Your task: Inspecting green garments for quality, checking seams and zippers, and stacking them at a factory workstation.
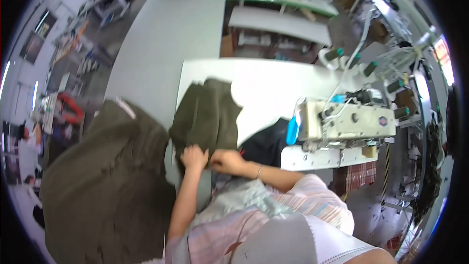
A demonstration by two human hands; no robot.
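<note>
A folded olive-green cloth piece [202,110] lies on the white table in front of me, its near edge hanging toward my lap. My left hand [194,157] is closed on that near edge, fingers bent over the cloth. Just to its right, my right hand [228,162] pinches the same edge with curled fingers; a thin band circles that wrist. Beyond the right hand, black cloth [268,143] lies between the olive piece and a cream sewing machine [347,120]. What lies under my fingers is hidden.
A large heap of olive cloth [107,181] fills the left side beside my left forearm. The white table [273,83] reaches right to the machine, with green-tipped thread cones [370,68] behind it. A blue tag-like piece [292,131] hangs at the machine's left end.
</note>
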